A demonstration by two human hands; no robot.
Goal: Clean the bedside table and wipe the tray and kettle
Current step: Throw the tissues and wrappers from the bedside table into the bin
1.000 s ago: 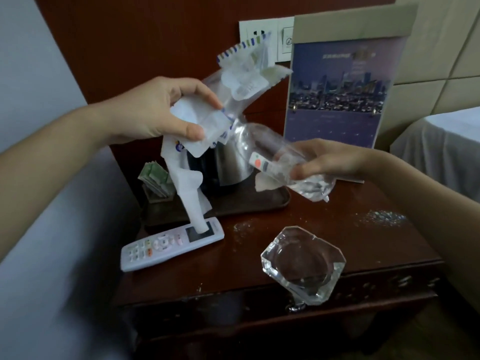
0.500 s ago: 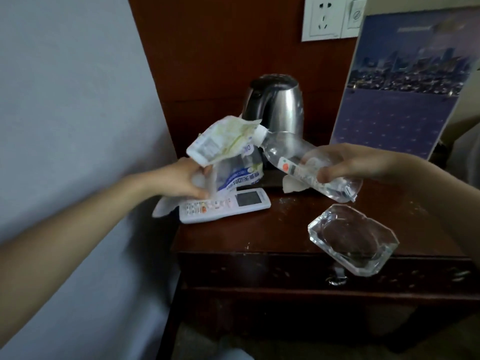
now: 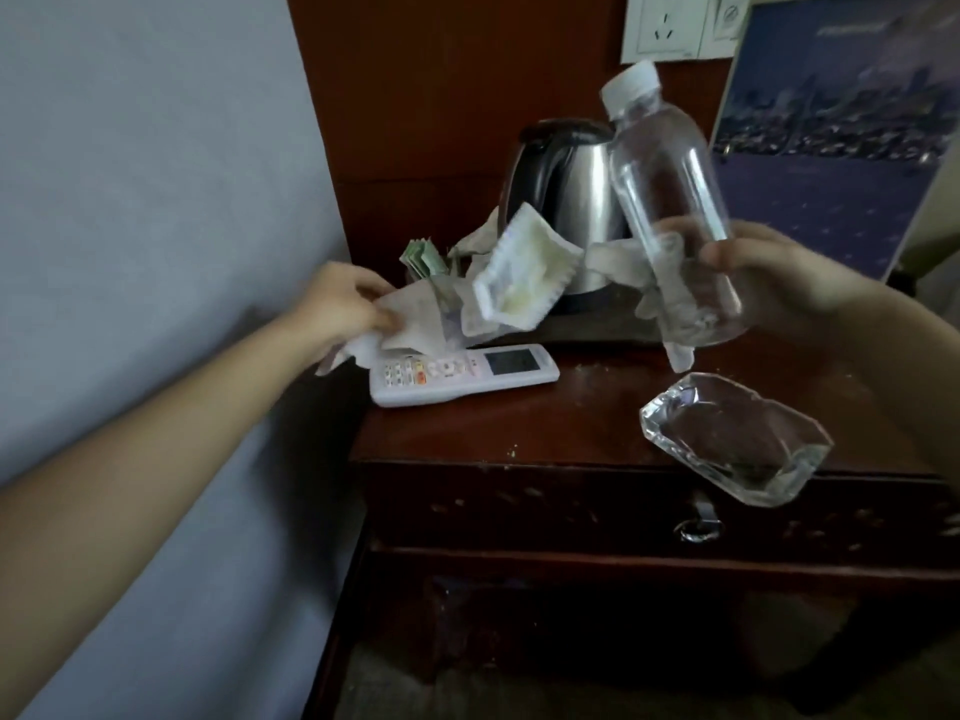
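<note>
Steel kettle (image 3: 569,200) stands behind wrappers (image 3: 519,275) in left grip (image 3: 343,304), bottle (image 3: 665,163) in right grip (image 3: 769,283).

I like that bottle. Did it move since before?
Yes. The bottle swung upright in the right hand: its cap was low in front of the kettle, now it is above the kettle's lid.

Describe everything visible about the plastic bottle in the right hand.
The plastic bottle is clear, has its white screw cap on, and looks empty. It is held in the air nearly upright, cap leaning slightly left, in front of the kettle and above the bedside table. The right hand grips its lower half, with crumpled white paper held against it there. Nothing else appears to touch it.
</note>
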